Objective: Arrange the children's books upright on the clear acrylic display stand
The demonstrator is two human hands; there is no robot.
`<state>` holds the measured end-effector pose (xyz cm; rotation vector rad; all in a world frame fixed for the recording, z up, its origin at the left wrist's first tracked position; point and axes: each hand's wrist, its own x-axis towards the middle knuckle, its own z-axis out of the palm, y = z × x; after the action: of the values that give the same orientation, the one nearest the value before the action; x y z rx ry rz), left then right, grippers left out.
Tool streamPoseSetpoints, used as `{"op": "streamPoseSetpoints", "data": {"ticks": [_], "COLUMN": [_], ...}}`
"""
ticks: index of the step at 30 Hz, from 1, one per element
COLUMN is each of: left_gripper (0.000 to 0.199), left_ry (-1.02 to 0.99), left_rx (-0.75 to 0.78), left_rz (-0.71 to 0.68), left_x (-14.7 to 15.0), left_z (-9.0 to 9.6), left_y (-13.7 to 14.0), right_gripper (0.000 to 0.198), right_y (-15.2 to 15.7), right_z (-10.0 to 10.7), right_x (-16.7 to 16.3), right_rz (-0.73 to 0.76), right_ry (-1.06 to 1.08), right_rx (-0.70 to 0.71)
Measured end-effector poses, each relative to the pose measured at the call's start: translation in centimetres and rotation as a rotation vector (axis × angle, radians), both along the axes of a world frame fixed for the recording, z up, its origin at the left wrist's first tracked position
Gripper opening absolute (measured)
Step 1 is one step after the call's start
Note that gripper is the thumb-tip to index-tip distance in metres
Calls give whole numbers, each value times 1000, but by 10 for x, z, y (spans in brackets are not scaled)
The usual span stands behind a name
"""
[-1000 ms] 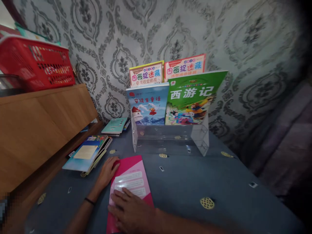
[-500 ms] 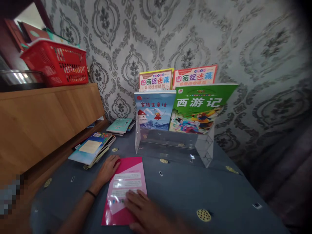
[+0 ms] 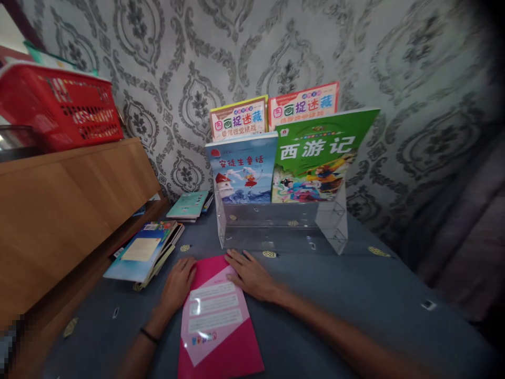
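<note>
A bright pink book (image 3: 244, 347) with a pale panel of printed text lies flat on the table, its text upside down to me. My left hand (image 3: 179, 279) rests against its far left edge, fingers loosely extended and thumb side along the cover. At the far right corner, my right hand (image 3: 250, 275) lies with fingers spread, fingertips and thumb on the cover. Beyond them stands a clear acrylic rack (image 3: 272, 237). It holds a blue book (image 3: 246, 176), a green book (image 3: 315, 158) and two picture books (image 3: 239, 118) (image 3: 305, 105) behind.
On the left lie a pile of books (image 3: 140, 250) and, farther back, a smaller pile topped by a teal book (image 3: 187, 205). A wooden cabinet (image 3: 74, 200) carries a red plastic basket (image 3: 79, 108). Patterned wallpaper (image 3: 165, 95) rises behind the grey table (image 3: 335, 310).
My right hand has moved from the near part of the pink book up to its far right corner. My left hand stays by the far left edge. The view has shifted slightly right.
</note>
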<state>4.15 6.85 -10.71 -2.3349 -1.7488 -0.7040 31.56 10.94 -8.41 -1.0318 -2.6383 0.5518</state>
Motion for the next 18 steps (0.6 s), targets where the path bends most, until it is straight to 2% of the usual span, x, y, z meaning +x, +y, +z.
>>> {"op": "streamPoseSetpoints", "data": {"ticks": [4,8,11,16,18], "left_gripper": [32,36,37,41,43], "left_ry": [72,123,122,111,109], "left_rx": [77,96,92,122,121], "left_rz": [-39,-55,-55,-69,-58], "left_x": [-3,-10,-15,-21,-23], "left_z": [-6,-14,-24,-39,-44], "left_y": [-1,1,6,12,13], "right_gripper": [55,54,52,50,51], "right_y": [-1,-24,-51,-94,-99], "right_z": [-1,-2,2,22,16], "right_x": [-1,10,25,54,63], "right_rz": [-71,-91,-68,41,108], "right_ry": [-24,-61,-44,63,76], "right_rx": [26,6,-16,-62,-24]}}
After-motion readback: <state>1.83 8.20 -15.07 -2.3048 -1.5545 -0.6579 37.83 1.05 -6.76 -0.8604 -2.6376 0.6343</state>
